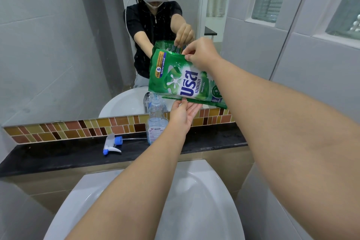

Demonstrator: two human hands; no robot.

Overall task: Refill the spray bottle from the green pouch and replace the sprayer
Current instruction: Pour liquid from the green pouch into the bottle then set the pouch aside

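The green pouch [181, 80] is tipped on its side above the clear spray bottle [156, 121], which stands on the black counter ledge [58, 156]. A thin blue stream runs from the pouch's lower left corner into the bottle's open neck. My right hand [200, 52] pinches the pouch's upper edge. My left hand [184, 115] supports the pouch's lower edge from underneath, just right of the bottle. The white and blue sprayer [113, 144] lies on the ledge to the bottle's left, its tube pointing toward the bottle.
A white washbasin [194, 200] sits below the ledge, under my arms. A strip of brown and yellow mosaic tiles [78, 128] runs behind the ledge, with a large mirror [58, 45] above reflecting a person. Grey tiled wall with glass-block windows stands at right.
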